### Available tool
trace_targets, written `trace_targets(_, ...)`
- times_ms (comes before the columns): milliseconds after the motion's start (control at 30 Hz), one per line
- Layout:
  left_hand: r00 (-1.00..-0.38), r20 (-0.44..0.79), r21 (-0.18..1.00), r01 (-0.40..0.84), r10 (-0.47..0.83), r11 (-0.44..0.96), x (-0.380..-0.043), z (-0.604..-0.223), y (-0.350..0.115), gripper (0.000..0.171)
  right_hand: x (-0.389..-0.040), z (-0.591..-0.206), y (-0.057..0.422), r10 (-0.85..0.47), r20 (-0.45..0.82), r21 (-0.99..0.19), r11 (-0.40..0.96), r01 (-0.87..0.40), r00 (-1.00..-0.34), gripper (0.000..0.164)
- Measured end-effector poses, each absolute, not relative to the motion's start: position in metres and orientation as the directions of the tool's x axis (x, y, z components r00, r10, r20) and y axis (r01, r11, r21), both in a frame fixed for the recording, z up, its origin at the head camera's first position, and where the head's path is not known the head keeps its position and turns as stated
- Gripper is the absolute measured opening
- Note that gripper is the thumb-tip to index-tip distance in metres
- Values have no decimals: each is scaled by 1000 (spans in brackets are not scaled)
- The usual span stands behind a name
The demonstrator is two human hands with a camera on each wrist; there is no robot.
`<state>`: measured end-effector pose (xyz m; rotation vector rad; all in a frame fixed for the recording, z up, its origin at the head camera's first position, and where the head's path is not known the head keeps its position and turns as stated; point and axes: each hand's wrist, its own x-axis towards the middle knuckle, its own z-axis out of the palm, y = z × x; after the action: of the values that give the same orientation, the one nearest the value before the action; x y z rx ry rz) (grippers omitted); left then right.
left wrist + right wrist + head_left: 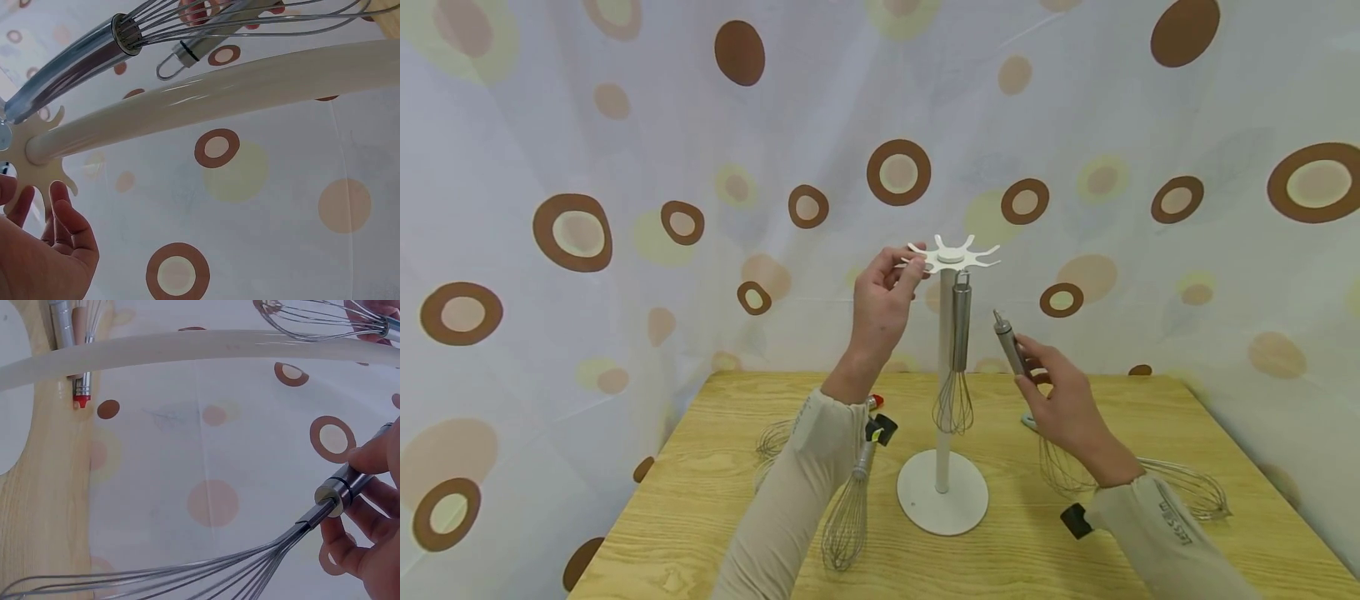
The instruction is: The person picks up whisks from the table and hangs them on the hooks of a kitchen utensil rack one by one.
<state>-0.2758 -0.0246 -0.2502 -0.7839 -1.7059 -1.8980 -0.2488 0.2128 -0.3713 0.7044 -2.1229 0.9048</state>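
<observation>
A white whisk stand [944,350] has a round base and a top ring of curved hooks [951,255]. My left hand [886,304] pinches one of the hooks on the left of that ring between thumb and fingers. From the front of the ring a metal whisk [961,329] hangs upright, wires downward, beside the pole. Right of the pole, my right hand [1063,400] grips another steel whisk [1013,350] by its handle, the loop end tilted up toward the stand. In the right wrist view this whisk's wires [250,562] fan out past the fingers.
On the wooden table [700,500] left of the base lies a whisk [848,517], with further whisk wires [772,437] and a red-tipped handle [876,402] partly behind my left sleeve. To the right, whisk wires [1195,487] lie near my right sleeve. A patterned curtain [820,108] hangs behind.
</observation>
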Motion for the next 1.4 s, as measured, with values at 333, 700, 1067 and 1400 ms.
trace_targets(333,-739,673,736,665,30,-128,-276,-249,-23,15,-243,-349,205,-138,853,-352,561,-749,-504,62)
trace_targets(700,-738,675,734,666,24,-133,-278,-251,-22,15,-239,-325,196,-116,892,-309,548,-777,-437,64)
trace_targets(1067,-728,685,724,677,20,-131,-278,-251,-22,13,-235,-312,188,-106,887,-332,531,-780,-450,63)
trace_targets(1400,-729,684,725,677,24,-123,-278,-250,-21,15,-233,-307,185,-119,886,-325,531,-783,-449,65)
